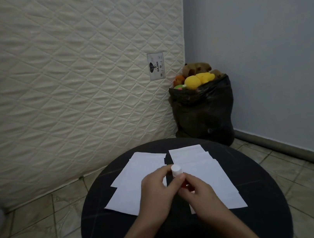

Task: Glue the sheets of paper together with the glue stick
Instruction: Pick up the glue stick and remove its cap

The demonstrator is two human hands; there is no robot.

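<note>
Over the round black worktop [109, 217], both hands meet on the glue stick [177, 173]: left hand [158, 188] pinches its white cap, right hand [198, 191] grips the red barrel. Light, rigid, probably slick. Flimsy paper sheets [139, 168] lie beneath.

dim, flat indoor light with soft shadows; wide-angle bending at the edges; the hands [174, 189] look slightly motion-blurred.

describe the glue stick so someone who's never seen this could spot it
On the round black table, two piles of white paper lie side by side. Above the gap between them, both hands hold the glue stick: a small upright tube, white cap, red body, the only coloured thing there.
</note>
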